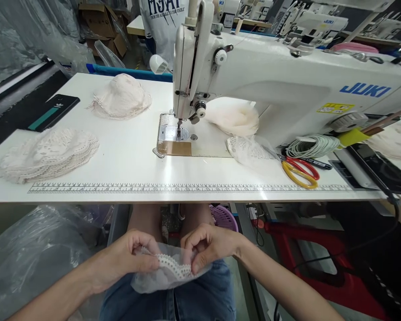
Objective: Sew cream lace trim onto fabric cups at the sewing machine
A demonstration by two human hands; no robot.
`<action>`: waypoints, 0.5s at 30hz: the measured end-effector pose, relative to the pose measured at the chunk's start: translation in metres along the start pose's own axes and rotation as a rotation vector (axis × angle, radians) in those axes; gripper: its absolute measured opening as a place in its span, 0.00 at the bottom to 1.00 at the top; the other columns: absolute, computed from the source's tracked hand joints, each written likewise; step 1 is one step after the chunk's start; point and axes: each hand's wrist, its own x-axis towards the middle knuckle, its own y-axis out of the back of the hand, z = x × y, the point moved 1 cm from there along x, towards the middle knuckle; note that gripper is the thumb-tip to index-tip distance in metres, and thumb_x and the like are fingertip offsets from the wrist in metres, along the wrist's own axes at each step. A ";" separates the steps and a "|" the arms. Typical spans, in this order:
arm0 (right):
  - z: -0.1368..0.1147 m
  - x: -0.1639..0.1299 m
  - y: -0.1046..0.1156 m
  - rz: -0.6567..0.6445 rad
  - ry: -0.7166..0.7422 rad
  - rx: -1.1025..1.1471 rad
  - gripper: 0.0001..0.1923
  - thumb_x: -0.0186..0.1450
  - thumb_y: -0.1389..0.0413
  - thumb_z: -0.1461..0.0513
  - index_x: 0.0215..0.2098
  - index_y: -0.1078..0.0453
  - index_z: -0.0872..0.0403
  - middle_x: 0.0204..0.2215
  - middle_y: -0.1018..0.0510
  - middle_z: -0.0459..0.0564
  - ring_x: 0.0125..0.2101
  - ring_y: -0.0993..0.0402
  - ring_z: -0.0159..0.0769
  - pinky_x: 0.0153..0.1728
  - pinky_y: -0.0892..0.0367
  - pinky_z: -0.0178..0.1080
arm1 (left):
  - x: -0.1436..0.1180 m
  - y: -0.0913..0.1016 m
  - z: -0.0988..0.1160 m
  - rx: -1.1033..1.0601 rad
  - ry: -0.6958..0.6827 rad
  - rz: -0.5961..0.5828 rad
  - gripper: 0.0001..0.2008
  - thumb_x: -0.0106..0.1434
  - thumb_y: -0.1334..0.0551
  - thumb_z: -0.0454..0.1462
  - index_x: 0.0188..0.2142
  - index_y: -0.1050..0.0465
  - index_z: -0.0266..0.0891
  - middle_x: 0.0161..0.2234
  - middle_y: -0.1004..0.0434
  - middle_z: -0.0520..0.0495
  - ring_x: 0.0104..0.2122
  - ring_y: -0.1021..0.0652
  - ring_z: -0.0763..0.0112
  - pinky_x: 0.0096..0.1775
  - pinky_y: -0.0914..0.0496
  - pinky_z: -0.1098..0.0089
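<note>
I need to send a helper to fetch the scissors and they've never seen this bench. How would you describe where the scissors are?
Start at the white sewing machine on the white table and look below its right end, near the table's front edge. The scissors lie flat there, just in front of a coil of pale cord. They are the only thing with red and yellow handle loops.

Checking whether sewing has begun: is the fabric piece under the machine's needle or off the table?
Off the table. Both the left hand and right hand hold the lace-edged fabric piece over the lap.
</note>
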 end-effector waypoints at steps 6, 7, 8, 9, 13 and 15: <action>-0.016 -0.008 -0.014 -0.021 0.194 -0.236 0.21 0.61 0.45 0.49 0.34 0.28 0.61 0.27 0.28 0.51 0.26 0.31 0.30 0.28 0.34 0.32 | -0.007 -0.021 0.017 0.006 -0.033 -0.131 0.13 0.43 0.27 0.43 0.22 0.23 0.35 0.20 0.24 0.49 0.21 0.28 0.75 0.25 0.36 0.76; -0.018 -0.005 -0.018 0.123 0.264 -0.375 0.20 0.63 0.47 0.50 0.38 0.28 0.59 0.28 0.29 0.50 0.27 0.32 0.30 0.28 0.34 0.32 | -0.007 -0.024 0.021 0.016 -0.036 -0.151 0.13 0.43 0.28 0.43 0.22 0.23 0.35 0.20 0.24 0.50 0.20 0.28 0.75 0.25 0.36 0.76; -0.019 -0.002 -0.022 0.271 0.339 -0.539 0.18 0.65 0.48 0.52 0.43 0.30 0.57 0.29 0.30 0.50 0.29 0.33 0.30 0.29 0.35 0.32 | -0.007 -0.026 0.026 0.022 -0.039 -0.161 0.13 0.43 0.28 0.43 0.22 0.22 0.35 0.19 0.25 0.50 0.20 0.29 0.75 0.25 0.35 0.75; -0.019 0.000 -0.027 0.373 0.411 -0.694 0.17 0.66 0.49 0.54 0.47 0.33 0.56 0.32 0.31 0.50 0.31 0.34 0.31 0.30 0.35 0.32 | -0.006 -0.027 0.029 0.019 -0.040 -0.166 0.13 0.44 0.28 0.43 0.23 0.22 0.35 0.19 0.25 0.50 0.20 0.29 0.75 0.26 0.35 0.75; -0.018 0.008 -0.036 0.389 0.582 -1.049 0.15 0.68 0.56 0.59 0.52 0.39 0.52 0.38 0.35 0.51 0.36 0.36 0.31 0.32 0.35 0.34 | 0.000 -0.023 0.039 0.001 -0.017 -0.156 0.13 0.44 0.28 0.42 0.26 0.22 0.35 0.20 0.26 0.51 0.21 0.29 0.75 0.28 0.34 0.74; -0.020 0.008 -0.035 0.377 0.640 -1.145 0.14 0.66 0.54 0.60 0.49 0.36 0.52 0.38 0.36 0.50 0.37 0.35 0.31 0.32 0.36 0.33 | 0.001 -0.020 0.041 0.026 -0.011 -0.138 0.11 0.44 0.28 0.41 0.23 0.23 0.35 0.17 0.28 0.53 0.19 0.32 0.77 0.26 0.36 0.76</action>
